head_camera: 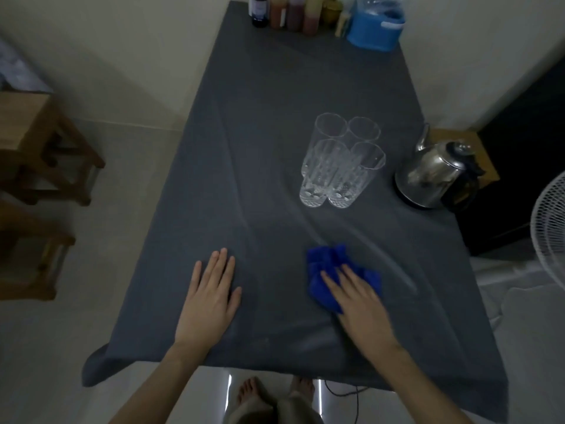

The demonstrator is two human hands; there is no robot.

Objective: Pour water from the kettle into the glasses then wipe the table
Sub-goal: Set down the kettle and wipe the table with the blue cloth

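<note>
Several tall clear glasses [342, 160] stand close together right of the middle of the table [260, 117], which is covered by a dark grey cloth. A steel kettle [434, 175] with a black handle sits at the table's right edge, spout pointing away from me. My right hand [357, 304] lies flat on a crumpled blue cloth [327, 270] near the front of the table, fingers pressing it down. My left hand [211, 292] rests flat on the tablecloth to the left, fingers slightly apart, holding nothing.
Several bottles [284, 10] and a blue plastic container [376, 29] line the table's far end against the wall. Wooden stools [46, 148] stand on the left. A white fan [550, 228] stands on the right. My bare feet [275, 390] and a cable show below the table's front edge.
</note>
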